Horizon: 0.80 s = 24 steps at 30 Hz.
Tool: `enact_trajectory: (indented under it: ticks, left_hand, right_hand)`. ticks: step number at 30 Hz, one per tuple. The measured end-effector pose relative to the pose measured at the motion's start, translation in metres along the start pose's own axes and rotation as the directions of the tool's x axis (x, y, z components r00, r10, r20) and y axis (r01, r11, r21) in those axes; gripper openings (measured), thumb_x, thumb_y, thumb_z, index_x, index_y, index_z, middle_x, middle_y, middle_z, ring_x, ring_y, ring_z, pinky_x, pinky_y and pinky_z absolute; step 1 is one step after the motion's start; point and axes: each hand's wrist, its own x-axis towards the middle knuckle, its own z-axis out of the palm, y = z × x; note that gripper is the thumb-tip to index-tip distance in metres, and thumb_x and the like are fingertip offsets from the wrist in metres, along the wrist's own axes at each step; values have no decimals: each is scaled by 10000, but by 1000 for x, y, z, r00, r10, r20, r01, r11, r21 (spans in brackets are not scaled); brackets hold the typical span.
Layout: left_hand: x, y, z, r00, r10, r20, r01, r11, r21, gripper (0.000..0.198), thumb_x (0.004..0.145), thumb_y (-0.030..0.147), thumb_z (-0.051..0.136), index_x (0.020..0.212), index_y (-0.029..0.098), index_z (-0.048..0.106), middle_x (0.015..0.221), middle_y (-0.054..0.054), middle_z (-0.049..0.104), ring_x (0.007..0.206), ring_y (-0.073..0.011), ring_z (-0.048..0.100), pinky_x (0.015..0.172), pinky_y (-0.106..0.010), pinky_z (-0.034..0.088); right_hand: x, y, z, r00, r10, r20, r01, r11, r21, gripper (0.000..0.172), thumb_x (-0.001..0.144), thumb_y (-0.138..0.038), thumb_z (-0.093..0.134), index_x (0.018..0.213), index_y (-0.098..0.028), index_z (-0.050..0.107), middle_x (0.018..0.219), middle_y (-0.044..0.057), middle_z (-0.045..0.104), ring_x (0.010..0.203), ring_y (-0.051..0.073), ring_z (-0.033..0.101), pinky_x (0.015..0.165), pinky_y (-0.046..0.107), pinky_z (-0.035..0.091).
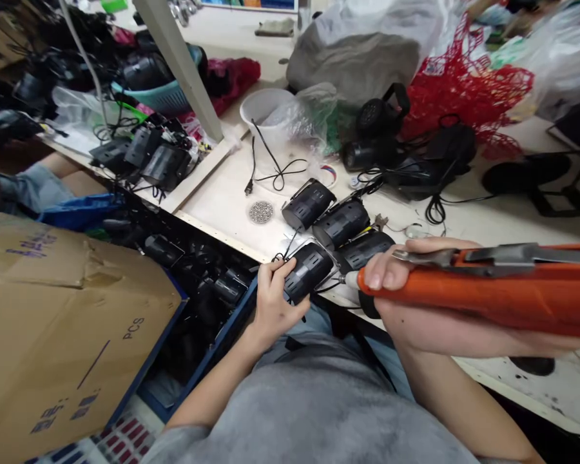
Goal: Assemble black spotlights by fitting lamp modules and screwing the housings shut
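My left hand (275, 306) grips a black cylindrical housing (310, 270) at the table's front edge, thumb below and fingers over its near end. Slots run along the housing's side, and a metal bracket shows at its right end. An orange power screwdriver (483, 293) with a metal lever on top lies in my right hand (406, 309), the fingers wrapped round its front. Its tip points left and is at the bracket end of the housing; whether it touches a screw I cannot tell. Several similar black housings (341, 221) lie just behind. A round dish of small screws (261, 212) is farther left.
A white bucket (263, 106) with clear plastic stands behind the dish. Black lamps and cables (374, 153) and red netting (464, 90) crowd the right back. A cardboard box (62, 322) stands left, near a bin of black housings. Another person's leg (38, 183) shows far left.
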Motion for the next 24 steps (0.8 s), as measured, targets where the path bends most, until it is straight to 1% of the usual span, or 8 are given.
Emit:
enact_trajectory:
  ticks: [2,5,10,13,15,18,22,24]
  left_hand:
    - [-2,0,1,1000,19,-7,-19,1000,-3,650,745,195,725,1366,221,535,1152,-94,538,1100,-263,598,940,-427,566]
    - [-4,0,2,1000,23,-11,-23,1000,1,650,749,193,723,1370,219,532,1158,-98,531,1105,-263,591,940,-427,564]
    - [-7,-3,5,1000,30,3,-30,999,30,652,742,218,727,1366,225,538,1145,-96,528,1089,-269,598,921,-438,568]
    - [-6,-6,5,999,28,35,-29,999,32,640,719,241,732,1337,236,564,1139,-88,536,1088,-274,613,921,-442,573]
    - [-4,-7,6,999,9,48,-10,1000,11,632,703,252,735,1316,245,584,1118,-77,547,1075,-273,628,921,-440,575]
    - [0,-9,6,999,-9,38,9,1000,-23,610,696,267,735,1291,245,600,1078,-66,563,1038,-262,645,907,-423,582]
    - [2,-9,6,1000,15,25,-14,999,-39,596,708,265,725,1288,239,594,1071,-65,575,1028,-255,649,901,-408,588]
    - [3,-9,6,999,31,24,-30,998,-55,597,714,253,719,1296,237,585,1078,-67,578,1044,-256,644,921,-415,583]
  right_hand:
    - [2,7,4,992,-127,-27,126,992,-6,501,817,-709,612,1035,-278,748,638,20,610,590,220,578,602,396,481]
    - [4,15,7,993,-113,14,114,993,-26,626,800,-813,546,1023,-264,745,651,34,609,574,227,578,594,406,483]
    - [2,26,9,999,-24,31,26,998,-50,431,914,-634,530,987,-280,766,640,23,634,573,221,602,597,395,508]
    - [2,33,10,998,34,54,-30,997,-75,318,878,-562,635,951,-287,777,627,10,640,572,220,615,570,373,510]
    - [4,35,10,998,48,47,-44,996,-74,378,836,-626,649,906,-278,779,613,13,630,548,220,606,536,369,504]
    - [9,38,10,998,36,55,-34,998,-47,562,781,-753,568,866,-242,787,602,33,627,517,226,599,497,374,496]
    - [11,41,7,995,62,78,-62,998,-12,566,766,-721,567,898,-216,786,619,37,637,544,221,620,512,358,506]
    - [13,40,4,994,39,104,-41,999,16,635,787,-763,512,920,-205,783,609,43,631,538,223,613,507,363,502]
